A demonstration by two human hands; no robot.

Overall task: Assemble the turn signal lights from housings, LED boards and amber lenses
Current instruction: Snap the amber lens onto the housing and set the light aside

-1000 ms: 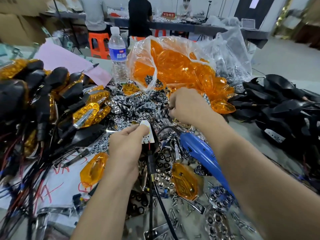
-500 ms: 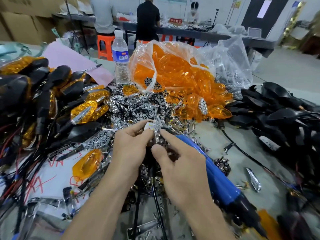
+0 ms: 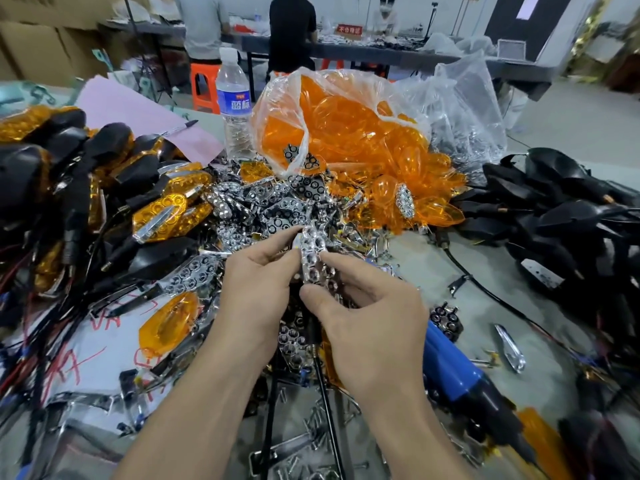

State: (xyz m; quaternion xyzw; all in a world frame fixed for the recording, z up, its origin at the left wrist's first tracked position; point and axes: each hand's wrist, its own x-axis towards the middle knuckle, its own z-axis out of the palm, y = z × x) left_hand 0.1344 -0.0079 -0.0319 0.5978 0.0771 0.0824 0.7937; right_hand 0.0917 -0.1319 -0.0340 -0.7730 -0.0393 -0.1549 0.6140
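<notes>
A clear water bottle stood near the far edge of the table, left of the middle. Its blue label carried two large white Chinese characters, which looked like "蓝标", under a small logo too fine to read. On a second table across the room stood a small red sign with four white Chinese characters beginning "不合"; the last two were blurred. Near the table's left edge a white sheet bore red handwritten strokes, perhaps "VA" among them, but they could not be read with certainty.
</notes>
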